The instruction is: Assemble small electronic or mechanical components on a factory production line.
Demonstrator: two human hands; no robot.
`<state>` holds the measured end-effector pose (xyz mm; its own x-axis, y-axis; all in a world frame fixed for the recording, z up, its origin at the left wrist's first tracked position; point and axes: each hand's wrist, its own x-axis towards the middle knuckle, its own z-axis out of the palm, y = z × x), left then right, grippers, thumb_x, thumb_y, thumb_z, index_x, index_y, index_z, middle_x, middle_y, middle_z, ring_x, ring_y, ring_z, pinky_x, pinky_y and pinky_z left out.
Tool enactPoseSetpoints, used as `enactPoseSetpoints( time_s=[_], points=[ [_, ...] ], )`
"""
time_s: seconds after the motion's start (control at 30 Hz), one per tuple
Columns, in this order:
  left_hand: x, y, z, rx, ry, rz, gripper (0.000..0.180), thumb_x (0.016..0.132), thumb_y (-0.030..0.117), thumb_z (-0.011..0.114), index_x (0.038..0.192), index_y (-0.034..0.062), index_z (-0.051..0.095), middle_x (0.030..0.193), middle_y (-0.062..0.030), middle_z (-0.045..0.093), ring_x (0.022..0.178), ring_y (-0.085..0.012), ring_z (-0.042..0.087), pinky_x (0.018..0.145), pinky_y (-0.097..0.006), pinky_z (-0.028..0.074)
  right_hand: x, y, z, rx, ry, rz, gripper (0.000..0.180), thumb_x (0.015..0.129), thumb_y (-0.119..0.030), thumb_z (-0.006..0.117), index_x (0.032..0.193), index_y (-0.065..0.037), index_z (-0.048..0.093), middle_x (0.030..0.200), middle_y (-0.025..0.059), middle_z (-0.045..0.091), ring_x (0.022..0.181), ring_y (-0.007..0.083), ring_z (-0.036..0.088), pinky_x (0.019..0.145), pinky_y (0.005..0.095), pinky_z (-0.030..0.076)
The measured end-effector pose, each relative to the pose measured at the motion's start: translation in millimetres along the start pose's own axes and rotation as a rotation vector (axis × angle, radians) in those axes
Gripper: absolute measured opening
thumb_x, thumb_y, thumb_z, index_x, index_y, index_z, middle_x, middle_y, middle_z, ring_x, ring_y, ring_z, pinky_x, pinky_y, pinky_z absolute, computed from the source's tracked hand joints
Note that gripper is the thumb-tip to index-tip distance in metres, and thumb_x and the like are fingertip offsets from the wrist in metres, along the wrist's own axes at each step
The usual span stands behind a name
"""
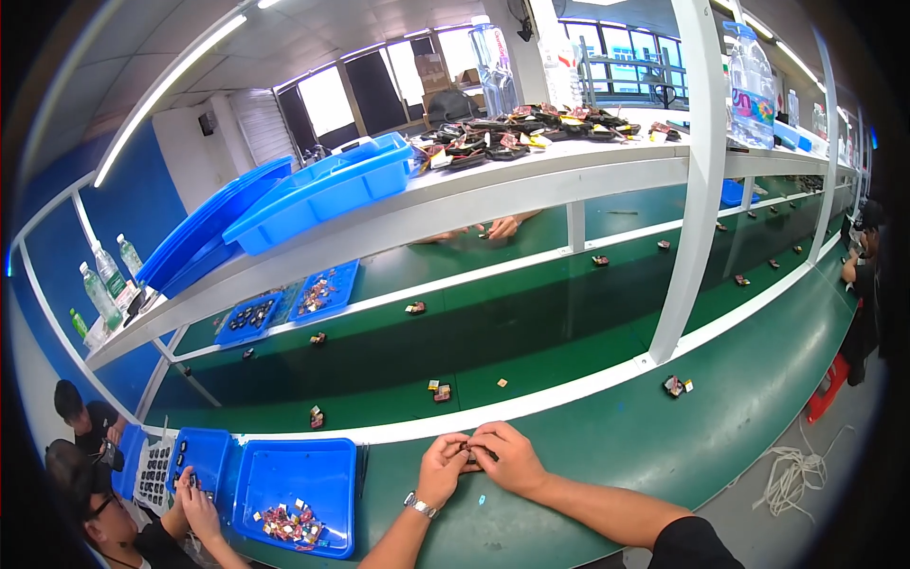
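Head view: just right of the blue tray [327, 460], the left hand [442, 469] and right hand [507, 457] meet fingertip to fingertip, both pinching a small dark part [471, 455] over the green bench [607, 446].

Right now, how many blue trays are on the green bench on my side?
3. A big tray with small parts left of my hands, a smaller tray beside it, and another by the co-worker; more may be hidden.
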<state>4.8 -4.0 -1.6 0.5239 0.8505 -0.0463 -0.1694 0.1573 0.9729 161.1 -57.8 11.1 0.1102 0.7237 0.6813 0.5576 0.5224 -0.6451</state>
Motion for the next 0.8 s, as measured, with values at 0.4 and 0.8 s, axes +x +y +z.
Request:
enactPoseSetpoints(
  time_s=[0.4, 0.8],
  points=[
    [0, -12, 2, 0.169, 0.082, 0.105, 0.02, 0.096, -0.004, 0.047, 0.115, -0.0014, 0.054, 0.107, -0.0095, 0.066, 0.094, -0.0145, 0.066, 0.079, -0.028, 0.058, 0, -2, -1, 0.018, -0.035, -0.013, 0.02, 0.077, 0.0, 0.068, 0.096, -0.004, 0.065, 0.099, 0.0091, 0.061, 0.093, 0.0277, 0.061, 0.078, 0.0361, 0.053],
    [0, -10, 2, 0.185, 0.081, 0.107, 0.022, 0.096, -0.004, 0.046, 0.115, -0.0041, 0.056, 0.102, -0.0102, 0.068, 0.09, -0.0149, 0.068, 0.076, -0.028, 0.059, 2, -3, -2, 0.08, -0.059, 0.025, 0.022, 0.076, 0.001, 0.067, 0.098, -0.004, 0.065, 0.101, 0.0091, 0.061, 0.094, 0.0274, 0.061, 0.078, 0.0355, 0.053]
  ],
)
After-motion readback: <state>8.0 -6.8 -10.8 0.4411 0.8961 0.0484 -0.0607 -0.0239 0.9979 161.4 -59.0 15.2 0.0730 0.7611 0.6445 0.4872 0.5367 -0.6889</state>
